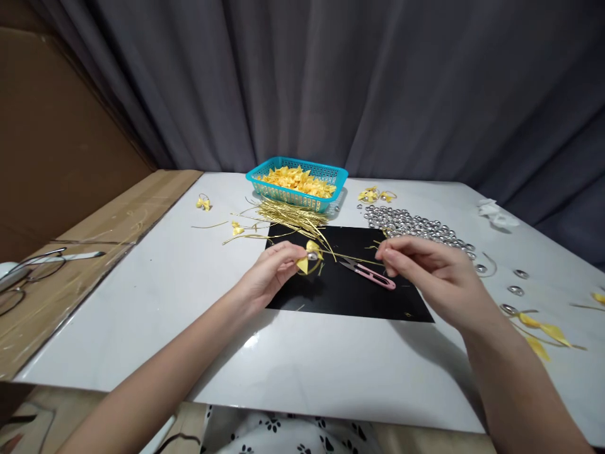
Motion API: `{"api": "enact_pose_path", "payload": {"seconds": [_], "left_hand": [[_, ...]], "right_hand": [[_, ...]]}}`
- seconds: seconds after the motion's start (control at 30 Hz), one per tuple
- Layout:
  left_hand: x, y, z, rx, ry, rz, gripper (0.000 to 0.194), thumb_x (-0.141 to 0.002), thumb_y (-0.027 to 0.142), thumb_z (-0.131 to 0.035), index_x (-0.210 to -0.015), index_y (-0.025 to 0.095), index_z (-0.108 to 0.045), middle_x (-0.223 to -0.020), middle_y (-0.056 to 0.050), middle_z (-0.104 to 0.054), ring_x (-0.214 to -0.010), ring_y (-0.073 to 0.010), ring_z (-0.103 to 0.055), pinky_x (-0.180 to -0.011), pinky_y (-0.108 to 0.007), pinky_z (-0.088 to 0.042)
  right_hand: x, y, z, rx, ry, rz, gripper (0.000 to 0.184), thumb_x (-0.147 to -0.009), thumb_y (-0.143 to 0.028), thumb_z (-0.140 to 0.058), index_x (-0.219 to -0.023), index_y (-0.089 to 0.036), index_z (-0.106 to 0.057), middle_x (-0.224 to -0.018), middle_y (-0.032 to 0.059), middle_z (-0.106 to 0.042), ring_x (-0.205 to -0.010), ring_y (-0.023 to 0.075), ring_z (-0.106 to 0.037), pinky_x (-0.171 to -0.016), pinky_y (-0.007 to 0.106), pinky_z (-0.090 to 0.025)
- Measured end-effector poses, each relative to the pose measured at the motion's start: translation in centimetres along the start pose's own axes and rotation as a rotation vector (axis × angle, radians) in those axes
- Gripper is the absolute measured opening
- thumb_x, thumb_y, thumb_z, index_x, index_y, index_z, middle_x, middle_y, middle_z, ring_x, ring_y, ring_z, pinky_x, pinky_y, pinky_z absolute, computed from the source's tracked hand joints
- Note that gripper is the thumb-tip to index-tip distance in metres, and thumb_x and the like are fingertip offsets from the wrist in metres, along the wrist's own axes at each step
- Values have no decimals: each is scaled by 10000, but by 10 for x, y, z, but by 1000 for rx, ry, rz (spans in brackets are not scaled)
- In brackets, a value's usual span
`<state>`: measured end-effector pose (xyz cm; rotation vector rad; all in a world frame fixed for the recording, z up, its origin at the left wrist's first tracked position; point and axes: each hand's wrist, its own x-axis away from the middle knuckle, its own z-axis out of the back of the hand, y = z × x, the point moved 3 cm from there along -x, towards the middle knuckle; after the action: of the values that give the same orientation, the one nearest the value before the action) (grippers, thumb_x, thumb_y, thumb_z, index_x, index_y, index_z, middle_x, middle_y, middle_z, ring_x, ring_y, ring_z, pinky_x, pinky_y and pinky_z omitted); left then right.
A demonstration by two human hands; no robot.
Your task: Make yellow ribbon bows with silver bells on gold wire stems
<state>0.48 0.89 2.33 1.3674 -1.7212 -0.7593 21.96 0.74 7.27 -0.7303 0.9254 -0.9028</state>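
1. Yellow bow [303, 264] with a silver bead [312, 256] at its middle was held up over the far-left part of the black sheet [340, 302], toward 10 o'clock of its centre (reference for all directions; 12 = far side).
2. Left hand [271, 271]: grip closed, thumb and fingers clamped on the bow beside the bead.
3. Right hand [428, 265]: at 3 o'clock, thumb and forefinger together on the gold cord [352, 257], which ran across from the bow. A curved length of cord also showed just under the bow.
4. Snips [375, 277] with a pink handle lay on the sheet below the cord, blades pointing toward 10 o'clock. Small cord offcuts were scattered on the sheet.
5. Blue basket [265, 186], at 11 o'clock, contained many yellow bows [297, 180]. Loose gold cords [293, 217] lay in a bundle in front of it, partly over the sheet's far edge.
6. Silver beads [416, 227] were spread on the white bench [155, 315] toward 2 o'clock, several lying apart near the right wrist.
7. Bow-and-cord pieces were noted at 10 o'clock [203, 203], 1 o'clock [368, 195] and between 3 and 4 o'clock [543, 329].
8. Crumpled white tissue [496, 214] sat beyond the beads, between 2 and 3 o'clock; glasses [35, 271] lay at 9 o'clock, on the cardboard side.
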Motion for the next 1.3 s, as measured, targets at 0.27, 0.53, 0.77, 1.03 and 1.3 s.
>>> {"api": "enact_pose_path", "payload": {"seconds": [0.27,0.53,0.77,1.03,1.3], "left_hand": [[5,4,-5,75,-133,-71,156,-595,135,-740,-598,146,-584,-600,36,-634,-560,-41,-568,-544,-118,-426],[15,-4,-13,15,-312,42,163,-586,173,-764,-629,150,-609,-653,9,-679,-586,-76,-606,-575,-168,-457],[15,-3,-15,-35,-266,37,147,-561,196,-763,-621,153,-637,-630,1,-660,-563,-92,-585,-572,-205,-447],[8,3,-8,68,-100,-24,146,-550,169,-769,-610,145,-638,-608,31,-632,-556,-50,-554,-558,-151,-413],[10,1,-10,117,-91,13,166,-536,157,-775,-619,141,-631,-636,28,-642,-594,-51,-575,-596,-147,-435]], "right_hand": [[15,-25,-45,272,-160,306,156,-919,-151,-372,-828,-189,-492,-691,1,-537,-619,101,-508,-565,215,-389],[17,-29,-53,270,-89,363,159,-900,-118,-373,-781,-179,-458,-627,-26,-469,-513,81,-429,-496,210,-324],[18,-31,-50,246,-161,335,165,-886,-110,-383,-755,-183,-451,-620,-24,-450,-532,88,-417,-512,217,-319],[19,-28,-45,8,-332,100,246,-918,-205,-367,-676,-184,-407,-589,-30,-376,-517,84,-343,-474,224,-270],[16,-2,-40,-387,-297,-247,305,-915,-365,-427,-671,-183,-400,-578,-58,-258,-478,68,-195,-419,218,-149]]}}
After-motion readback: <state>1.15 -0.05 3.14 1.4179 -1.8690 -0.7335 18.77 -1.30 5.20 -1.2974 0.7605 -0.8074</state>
